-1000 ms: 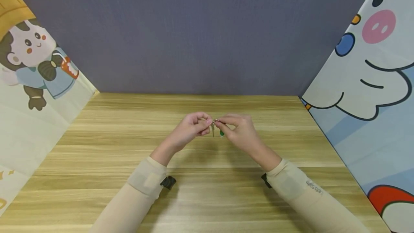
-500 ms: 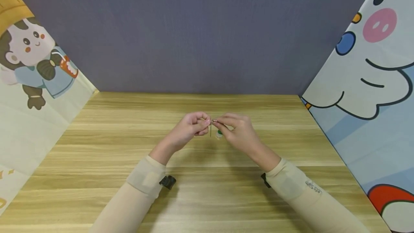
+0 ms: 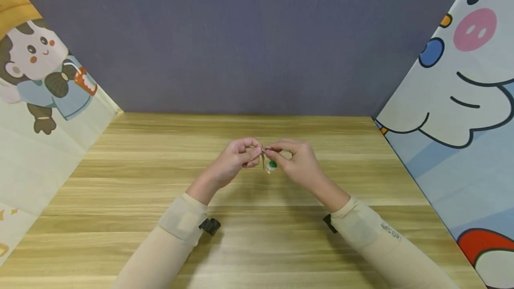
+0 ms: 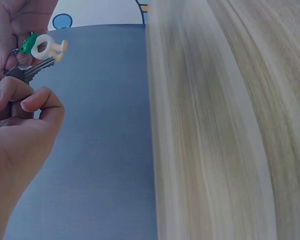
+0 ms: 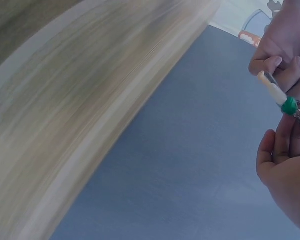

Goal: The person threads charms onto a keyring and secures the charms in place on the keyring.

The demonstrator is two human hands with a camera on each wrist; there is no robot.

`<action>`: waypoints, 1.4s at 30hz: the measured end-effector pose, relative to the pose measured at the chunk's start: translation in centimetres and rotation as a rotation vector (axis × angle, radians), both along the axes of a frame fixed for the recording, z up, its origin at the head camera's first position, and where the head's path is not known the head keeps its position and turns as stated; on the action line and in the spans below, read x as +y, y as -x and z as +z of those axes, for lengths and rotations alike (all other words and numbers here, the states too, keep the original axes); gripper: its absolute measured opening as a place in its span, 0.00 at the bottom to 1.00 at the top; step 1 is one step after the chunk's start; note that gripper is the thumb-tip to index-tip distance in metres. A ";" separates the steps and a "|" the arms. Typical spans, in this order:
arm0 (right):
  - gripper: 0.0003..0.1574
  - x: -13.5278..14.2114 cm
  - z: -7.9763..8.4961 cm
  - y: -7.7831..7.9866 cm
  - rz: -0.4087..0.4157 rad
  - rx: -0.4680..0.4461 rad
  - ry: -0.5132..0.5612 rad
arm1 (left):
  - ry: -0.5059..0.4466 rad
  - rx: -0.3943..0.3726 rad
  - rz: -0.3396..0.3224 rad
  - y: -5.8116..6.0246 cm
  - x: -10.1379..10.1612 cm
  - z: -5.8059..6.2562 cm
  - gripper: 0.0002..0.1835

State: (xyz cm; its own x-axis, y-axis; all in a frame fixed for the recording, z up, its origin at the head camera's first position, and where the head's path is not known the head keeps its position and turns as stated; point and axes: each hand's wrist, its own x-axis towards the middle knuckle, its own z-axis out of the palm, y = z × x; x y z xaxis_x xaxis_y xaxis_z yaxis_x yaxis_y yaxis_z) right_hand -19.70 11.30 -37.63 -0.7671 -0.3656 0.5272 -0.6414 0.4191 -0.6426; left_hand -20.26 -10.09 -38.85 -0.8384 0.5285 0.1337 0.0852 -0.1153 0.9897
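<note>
My left hand and right hand meet fingertip to fingertip above the middle of the table. Between them is a small metal key ring, pinched by the right thumb and forefinger. The left thumb and forefinger pinch the head of a metal key, whose toothed blade points away from the fingers in the left wrist view. From the ring dangles a small figure charm with a green top and a white body, close to the right thumb. The fingers hide most of the ring.
The wood-grain table extends around both hands. Behind it rises a grey-blue panel. Cartoon-printed panels flank it, a left panel and a right panel.
Both hands stay nearly in place. The key turned edge-on and back as it hung, and the charm swung leftward and down, out from behind the right thumb.
</note>
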 end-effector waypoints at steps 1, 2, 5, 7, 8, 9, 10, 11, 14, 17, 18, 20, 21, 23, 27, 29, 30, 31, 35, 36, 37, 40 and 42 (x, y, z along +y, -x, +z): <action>0.06 0.0 0.1 -0.1 0.001 -0.021 0.010 | -0.009 -0.003 -0.002 0.0 0.0 0.0 0.08; 0.06 0.0 0.1 -0.1 0.004 -0.044 0.020 | -0.017 -0.005 -0.004 0.0 0.1 -0.1 0.08; 0.06 0.0 0.2 -0.2 0.021 -0.111 0.059 | -0.036 -0.009 -0.006 -0.1 0.1 -0.2 0.08; 0.06 0.1 0.2 -0.2 0.037 -0.159 0.088 | -0.050 -0.012 -0.011 -0.1 0.1 -0.2 0.08; 0.06 0.1 0.2 -0.2 0.044 -0.183 0.102 | -0.055 -0.012 -0.014 -0.1 0.1 -0.2 0.08; 0.06 0.2 0.2 -0.1 0.052 -0.204 0.116 | -0.059 -0.011 -0.017 -0.2 0.2 -0.2 0.08; 0.06 0.2 0.2 -0.1 0.059 -0.225 0.130 | -0.065 -0.010 -0.021 -0.2 0.2 -0.2 0.08; 0.07 0.2 0.2 -0.1 0.067 -0.243 0.143 | -0.070 -0.009 -0.026 -0.2 0.2 -0.2 0.08; 0.07 0.3 0.2 -0.1 0.094 -0.276 0.177 | -0.082 -0.011 -0.034 -0.3 0.2 -0.2 0.08; 0.08 0.4 0.2 -0.2 0.120 -0.296 0.206 | -0.095 -0.012 -0.042 -0.4 0.2 -0.1 0.08; 0.08 0.4 0.2 -0.2 0.127 -0.298 0.211 | -0.099 -0.013 -0.045 -0.4 0.2 -0.1 0.09; 0.08 0.5 0.3 -0.3 0.134 -0.303 0.216 | -0.107 -0.013 -0.053 -0.5 0.2 -0.1 0.09; 0.08 0.5 0.3 -0.3 0.136 -0.305 0.217 | -0.111 -0.014 -0.057 -0.5 0.2 -0.1 0.09; 0.09 0.5 0.4 -0.4 0.137 -0.310 0.217 | -0.120 -0.015 -0.065 -0.6 0.2 -0.1 0.09; 0.09 0.5 0.5 -0.5 0.147 -0.333 0.231 | -0.143 -0.002 -0.085 -0.6 0.1 -0.2 0.10; 0.08 0.5 0.5 -0.5 0.163 -0.346 0.245 | -0.161 0.009 -0.103 -0.6 0.1 -0.2 0.09; 0.08 0.5 0.5 -0.5 0.171 -0.353 0.253 | -0.171 0.015 -0.113 -0.6 0.0 -0.3 0.09; 0.08 0.5 0.5 -0.5 0.180 -0.359 0.260 | -0.183 0.020 -0.124 -0.6 0.0 -0.3 0.09; 0.09 0.6 0.5 -0.5 0.196 -0.373 0.267 | -0.236 0.008 -0.137 -0.6 -0.2 -0.4 0.07; 0.09 0.7 0.5 -0.5 0.195 -0.373 0.261 | -0.242 0.006 -0.135 -0.6 -0.3 -0.4 0.07; 0.09 0.7 0.5 -0.5 0.188 -0.373 0.253 | -0.240 0.007 -0.130 -0.6 -0.3 -0.4 0.07; 0.10 0.9 0.5 -0.5 0.166 -0.381 0.226 | -0.197 0.027 -0.099 -0.6 -0.2 -0.3 0.07; 0.11 1.1 0.5 -0.5 0.144 -0.388 0.210 | -0.146 0.056 -0.070 -0.6 -0.1 -0.2 0.08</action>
